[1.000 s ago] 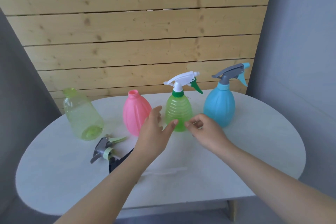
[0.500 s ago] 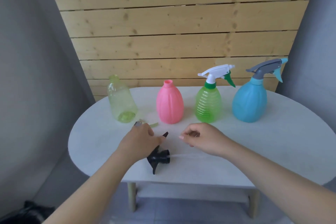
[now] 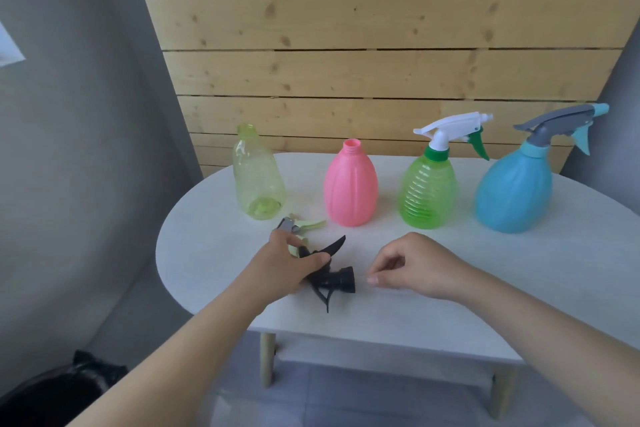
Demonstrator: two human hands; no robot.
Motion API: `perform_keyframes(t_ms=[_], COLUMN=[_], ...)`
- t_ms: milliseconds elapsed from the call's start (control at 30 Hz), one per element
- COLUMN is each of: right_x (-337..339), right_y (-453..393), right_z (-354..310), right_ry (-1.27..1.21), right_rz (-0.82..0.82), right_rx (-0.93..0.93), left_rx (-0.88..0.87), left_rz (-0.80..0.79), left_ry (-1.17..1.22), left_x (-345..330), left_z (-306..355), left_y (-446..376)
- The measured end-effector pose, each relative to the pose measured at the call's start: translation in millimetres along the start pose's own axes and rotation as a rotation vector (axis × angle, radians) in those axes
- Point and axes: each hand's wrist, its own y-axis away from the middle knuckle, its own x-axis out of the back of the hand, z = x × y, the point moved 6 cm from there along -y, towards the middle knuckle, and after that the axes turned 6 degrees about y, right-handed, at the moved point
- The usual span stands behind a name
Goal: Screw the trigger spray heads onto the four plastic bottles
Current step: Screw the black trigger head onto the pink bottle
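Four bottles stand in a row at the back of the table. The clear yellow bottle (image 3: pixel 258 180) and the pink bottle (image 3: pixel 349 192) have bare necks. The green bottle (image 3: pixel 427 196) wears a white and green head, and the blue bottle (image 3: pixel 512 192) a grey and blue one. A black spray head (image 3: pixel 334 281) lies on the table in front of the pink bottle, with my left hand (image 3: pixel 287 265) gripping its top. My right hand (image 3: pixel 412 267) pinches the faint clear dip tube (image 3: pixel 384 286) just right of the black collar. A grey and pale green spray head (image 3: pixel 298 225) lies behind my left hand.
The white oval table (image 3: pixel 519 288) stands on pale wooden legs in front of a wooden slat wall, with grey walls on both sides. Its front edge runs just below my hands. A dark furry shape (image 3: pixel 69 388) lies on the floor at lower left.
My left hand came down from the bottles onto the black spray head and closed on it. My right hand drew back from the green bottle to the dip tube.
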Motion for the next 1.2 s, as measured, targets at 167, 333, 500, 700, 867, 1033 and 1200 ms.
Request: perform_keyframes(t_ms=[167, 333, 500, 700, 867, 1033, 1200], right_x=[12.1, 13.4, 40.1, 38.6, 31.9, 30.5, 28.1], right_y=[-5.9, -21.2, -42.0, -74.3, -94.1, -96.5, -90.5], right_z=[-11.8, -28.2, -19.0, -10.3, -7.7, -4.6, -9.9], right_ry=[-0.161, -0.244, -0.255, -0.164, -0.216, -0.202, -0.205], right_rz=[0.104, 0.159, 0.526, 0.517, 0.439, 0.488, 0.499], right_rx=[-0.010, -0.003, -0.120, -0.154, -0.110, -0.073, -0.021], left_rx=[-0.050, -0.053, -0.125, -0.136, -0.151, -0.152, -0.161], left_rz=[-0.018, 0.113, 0.259, 0.291, 0.277, 0.294, 0.281], left_ry=[0.475, 0.614, 0.624, 0.591, 0.542, 0.492, 0.521], left_x=[0.7, 14.2, 38.5, 47.5, 51.3, 55.9, 54.7], left_z=[11.8, 15.3, 16.1, 11.8, 9.8, 5.7, 8.1], left_y=[2.7, -5.4, -13.6, -17.2, -19.5, -19.3, -18.5])
